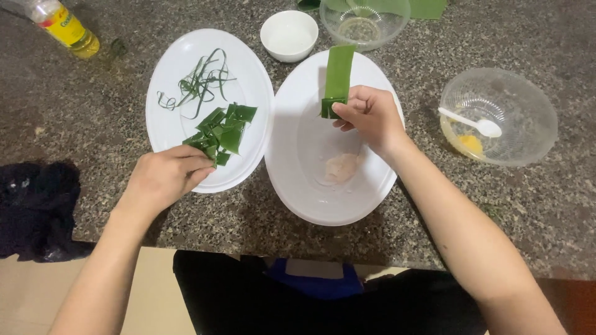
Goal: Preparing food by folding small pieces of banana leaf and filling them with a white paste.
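Granite counter point(93, 111): right hand point(370, 116) pinches a folded green leaf strip point(338, 77) over the right white plate point(292, 186); left hand point(166, 177) pinches cut leaf pieces point(220, 131) on the left plate point(167, 74)

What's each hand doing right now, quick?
Left hand: closed, pinching a cut green leaf piece from the pile on the left white plate.
Right hand: closed on a long green leaf strip over the right white plate.

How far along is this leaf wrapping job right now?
Done: cut leaf pieces and trimmed strips lie on the left plate. In hand: the right hand holds a leaf strip over the right plate; the left hand touches the pieces. Left: the pale lump is still unwrapped.
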